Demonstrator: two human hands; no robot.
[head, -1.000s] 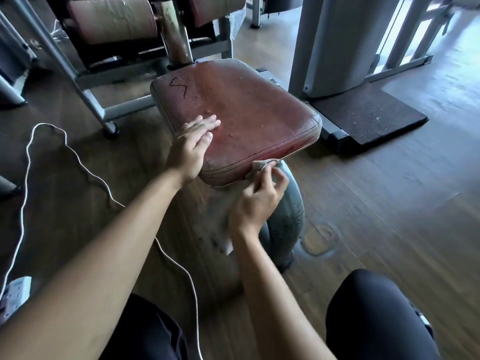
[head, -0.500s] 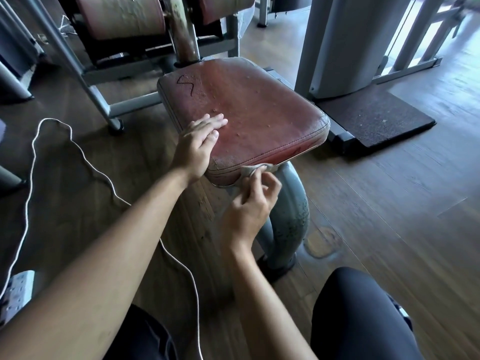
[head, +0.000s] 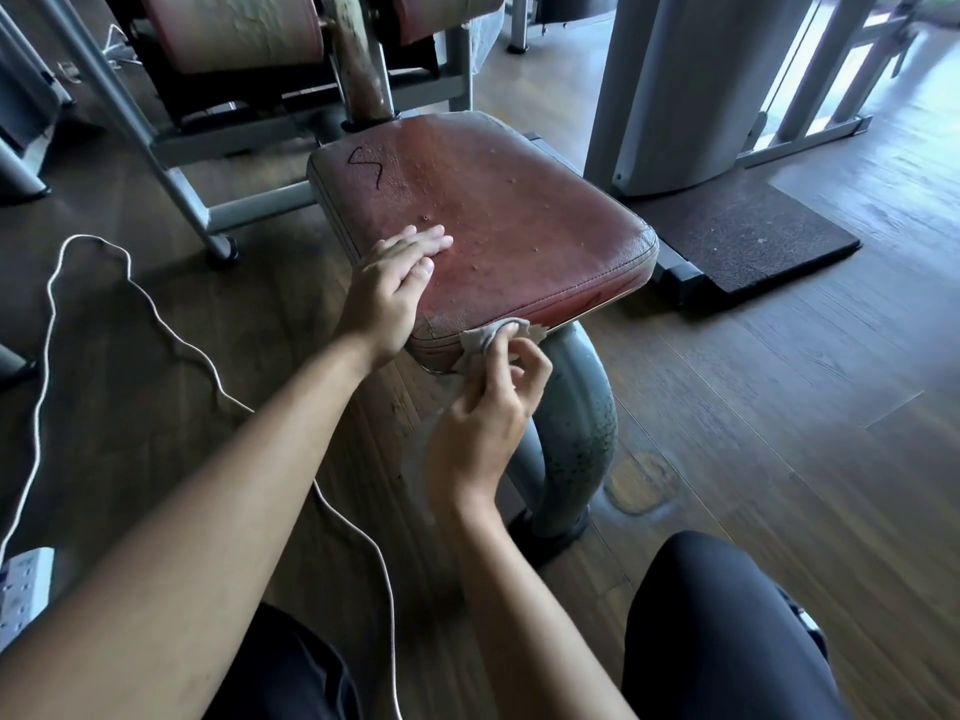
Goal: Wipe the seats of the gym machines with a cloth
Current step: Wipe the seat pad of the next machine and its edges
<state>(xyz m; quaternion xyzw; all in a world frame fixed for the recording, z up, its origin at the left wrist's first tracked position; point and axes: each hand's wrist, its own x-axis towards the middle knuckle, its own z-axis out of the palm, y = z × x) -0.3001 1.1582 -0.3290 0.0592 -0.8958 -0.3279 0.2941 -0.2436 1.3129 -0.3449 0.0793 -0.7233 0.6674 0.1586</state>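
Cloth (head: pixel 485 341) slid left along seat (head: pixel 519 226) edge — pinched in right grip (head: pixel 483 423).

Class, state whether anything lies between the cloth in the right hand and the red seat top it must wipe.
Only the left hand, resting flat on the near left corner of the seat. The cloth, pinched by the right hand, touches the front edge.

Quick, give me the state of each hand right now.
Left hand: open, fingers flat on the seat.
Right hand: holds the cloth against the seat's front edge.
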